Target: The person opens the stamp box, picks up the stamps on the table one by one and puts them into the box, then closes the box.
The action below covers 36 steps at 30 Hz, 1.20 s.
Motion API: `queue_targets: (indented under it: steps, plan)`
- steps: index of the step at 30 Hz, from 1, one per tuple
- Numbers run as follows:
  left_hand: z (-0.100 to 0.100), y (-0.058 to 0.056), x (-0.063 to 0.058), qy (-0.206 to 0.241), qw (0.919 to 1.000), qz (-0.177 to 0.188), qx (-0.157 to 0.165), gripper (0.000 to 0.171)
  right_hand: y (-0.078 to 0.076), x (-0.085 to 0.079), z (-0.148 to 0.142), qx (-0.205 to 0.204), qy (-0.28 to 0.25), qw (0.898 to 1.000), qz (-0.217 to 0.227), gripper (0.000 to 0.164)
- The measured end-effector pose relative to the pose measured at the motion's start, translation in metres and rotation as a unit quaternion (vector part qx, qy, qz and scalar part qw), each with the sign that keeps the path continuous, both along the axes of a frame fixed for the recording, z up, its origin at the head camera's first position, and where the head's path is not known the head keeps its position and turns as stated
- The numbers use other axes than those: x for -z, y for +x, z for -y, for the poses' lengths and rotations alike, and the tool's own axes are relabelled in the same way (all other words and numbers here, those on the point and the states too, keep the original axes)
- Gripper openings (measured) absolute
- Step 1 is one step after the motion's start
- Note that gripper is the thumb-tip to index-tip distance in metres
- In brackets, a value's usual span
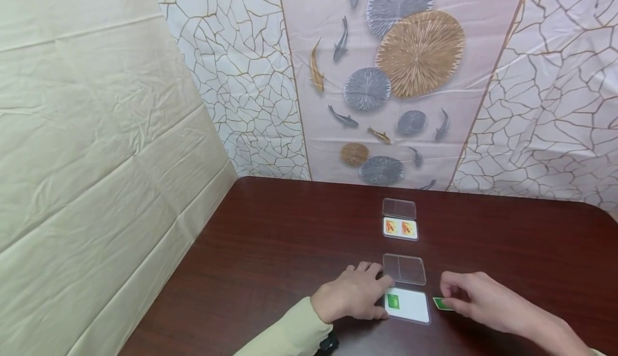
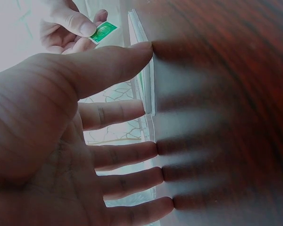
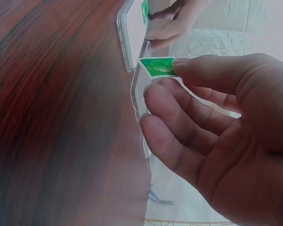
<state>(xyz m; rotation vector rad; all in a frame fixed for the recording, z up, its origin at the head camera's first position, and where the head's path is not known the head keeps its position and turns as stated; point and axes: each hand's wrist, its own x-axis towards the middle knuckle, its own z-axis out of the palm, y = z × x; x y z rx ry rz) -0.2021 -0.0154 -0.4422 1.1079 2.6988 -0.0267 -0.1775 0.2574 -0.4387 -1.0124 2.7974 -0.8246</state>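
My right hand (image 1: 475, 297) pinches a small green stamp (image 3: 159, 67) with a white perforated edge between thumb and fingers, just right of the near case. The near case (image 1: 416, 308) is a flat clear plastic box with a white base, its clear lid (image 1: 404, 269) folded back flat on the table. Another green stamp (image 1: 393, 302) lies on the left part of that base. My left hand (image 1: 356, 294) spreads at the case's left side. Its thumb and index fingertips touch the case edge, and the other straight fingertips rest on the table in the left wrist view.
Farther back on the dark wooden table (image 1: 289, 227) lies a second opened case (image 1: 400, 228) with two orange-and-yellow stamps side by side. Its clear lid (image 1: 399, 208) is folded back behind it. A patterned cloth hangs at the table's far edge, and a plain cloth (image 1: 120, 147) at the left.
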Motion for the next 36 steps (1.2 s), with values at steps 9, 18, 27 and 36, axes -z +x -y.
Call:
queue_targets:
  steps: [9, 18, 27, 36]
  plan:
    - [-0.001, -0.002, 0.000, -0.002, 1.0000, 0.005, 0.001, 0.051, -0.001, 0.001, 0.016, -0.010, -0.021, 1.000, 0.012, 0.023]
    - [-0.001, -0.001, -0.001, -0.007, 1.0000, -0.002, -0.004, 0.048, -0.004, 0.003, 0.027, -0.020, -0.043, 0.997, 0.052, 0.021]
    - [-0.001, -0.001, 0.000, -0.007, 1.0000, -0.005, -0.004, 0.047, -0.009, 0.012, 0.035, -0.034, -0.056, 0.994, 0.084, 0.018]
    - [-0.002, -0.001, 0.000, -0.010, 0.9999, -0.004, -0.006, 0.047, -0.013, 0.017, 0.037, -0.018, -0.046, 0.994, 0.098, 0.017]
